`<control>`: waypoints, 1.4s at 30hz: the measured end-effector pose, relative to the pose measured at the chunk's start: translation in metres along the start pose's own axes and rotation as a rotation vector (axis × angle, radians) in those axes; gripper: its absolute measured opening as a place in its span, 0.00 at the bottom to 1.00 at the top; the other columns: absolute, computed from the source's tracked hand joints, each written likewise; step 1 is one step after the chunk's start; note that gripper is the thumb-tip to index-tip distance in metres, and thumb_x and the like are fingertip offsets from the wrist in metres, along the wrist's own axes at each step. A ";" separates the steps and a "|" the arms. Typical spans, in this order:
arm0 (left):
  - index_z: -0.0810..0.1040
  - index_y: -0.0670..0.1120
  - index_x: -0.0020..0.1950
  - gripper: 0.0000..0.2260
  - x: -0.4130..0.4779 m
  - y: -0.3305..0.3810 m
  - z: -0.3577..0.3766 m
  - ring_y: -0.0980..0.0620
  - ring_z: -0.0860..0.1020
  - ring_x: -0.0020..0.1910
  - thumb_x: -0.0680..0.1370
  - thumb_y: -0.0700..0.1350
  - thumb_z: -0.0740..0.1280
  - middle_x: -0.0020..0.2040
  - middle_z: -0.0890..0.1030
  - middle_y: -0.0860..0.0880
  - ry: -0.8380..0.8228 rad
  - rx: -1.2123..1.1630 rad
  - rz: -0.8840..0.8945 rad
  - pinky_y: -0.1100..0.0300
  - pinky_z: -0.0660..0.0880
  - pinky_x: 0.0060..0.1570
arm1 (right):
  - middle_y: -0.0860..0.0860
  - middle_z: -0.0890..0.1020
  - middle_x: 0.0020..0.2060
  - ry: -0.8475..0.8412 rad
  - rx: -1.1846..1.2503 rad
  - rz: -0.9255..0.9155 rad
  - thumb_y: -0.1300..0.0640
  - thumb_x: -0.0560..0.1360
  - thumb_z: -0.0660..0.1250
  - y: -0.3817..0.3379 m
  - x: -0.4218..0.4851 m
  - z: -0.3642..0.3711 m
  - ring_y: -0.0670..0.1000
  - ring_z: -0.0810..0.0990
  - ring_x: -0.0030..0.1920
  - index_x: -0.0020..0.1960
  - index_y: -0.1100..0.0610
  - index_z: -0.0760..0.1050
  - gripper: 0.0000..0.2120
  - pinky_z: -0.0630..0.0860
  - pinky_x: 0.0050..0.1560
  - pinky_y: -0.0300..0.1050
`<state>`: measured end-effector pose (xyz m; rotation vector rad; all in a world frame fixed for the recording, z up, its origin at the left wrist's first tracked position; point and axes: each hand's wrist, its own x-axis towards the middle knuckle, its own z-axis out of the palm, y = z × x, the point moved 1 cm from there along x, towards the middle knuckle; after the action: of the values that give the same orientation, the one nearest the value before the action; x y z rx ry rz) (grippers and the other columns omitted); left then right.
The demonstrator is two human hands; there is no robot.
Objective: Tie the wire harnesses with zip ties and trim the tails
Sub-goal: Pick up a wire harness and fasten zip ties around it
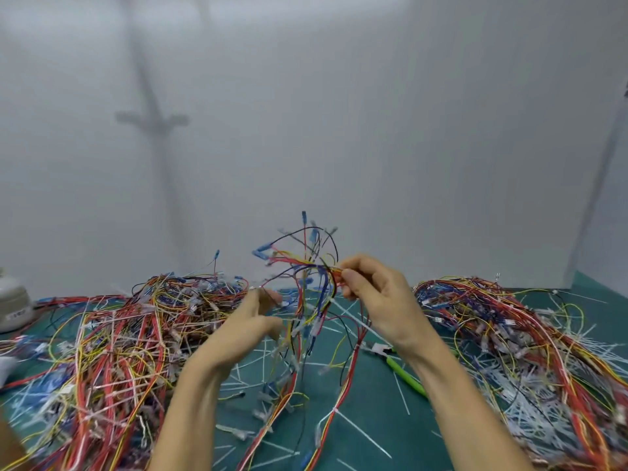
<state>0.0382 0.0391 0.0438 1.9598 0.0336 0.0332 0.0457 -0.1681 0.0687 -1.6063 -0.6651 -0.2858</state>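
Head view: green mat (373, 402), white wall (407, 130); right hand (380, 300) tight around harness (319, 290), left hand (248, 331) blurred, loose-fingered.

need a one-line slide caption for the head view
Right hand pinches a raised wire harness, left hand blurred beside it, between two wire piles on a green mat.

1. Illumination: bright, even and diffuse; the white wall (373, 96) is palest in a band along its top.
2. Shadows: one soft grey shadow (153, 120) (an upright bar with a crosspiece) lies on the wall at left. Shadows on the green mat (373, 396) are faint.
3. Motion blur: the left hand (238, 331) is smeared at its fingers. The right hand (380, 300) and the wire harness (323, 283) it pinches are sharper.
4. Edge distortion: the wall corner at right leans inward. The wire piles (102, 368) look stretched and soft in the lower corners.
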 end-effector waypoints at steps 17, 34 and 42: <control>0.79 0.47 0.39 0.13 -0.013 0.003 0.045 0.61 0.76 0.34 0.82 0.42 0.61 0.36 0.80 0.53 0.085 -0.078 0.017 0.74 0.70 0.33 | 0.43 0.78 0.35 -0.052 0.147 -0.083 0.59 0.80 0.62 -0.007 -0.002 0.000 0.43 0.75 0.39 0.47 0.50 0.81 0.10 0.75 0.48 0.37; 0.79 0.52 0.43 0.08 -0.005 0.023 -0.024 0.58 0.65 0.26 0.79 0.40 0.66 0.31 0.71 0.54 0.710 -0.572 0.324 0.65 0.60 0.26 | 0.44 0.79 0.28 0.290 0.060 0.112 0.63 0.81 0.62 0.011 0.004 -0.010 0.42 0.74 0.29 0.43 0.53 0.79 0.12 0.74 0.32 0.35; 0.75 0.44 0.45 0.10 -0.019 0.049 0.002 0.59 0.57 0.17 0.80 0.37 0.57 0.30 0.66 0.49 0.226 -0.628 0.238 0.69 0.57 0.17 | 0.43 0.63 0.22 0.172 -0.068 0.272 0.44 0.77 0.68 0.008 0.001 0.005 0.45 0.59 0.25 0.24 0.51 0.70 0.25 0.57 0.26 0.35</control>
<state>0.0191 0.0181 0.0878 1.3161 -0.0566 0.3776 0.0501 -0.1633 0.0617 -1.6928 -0.3036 -0.2446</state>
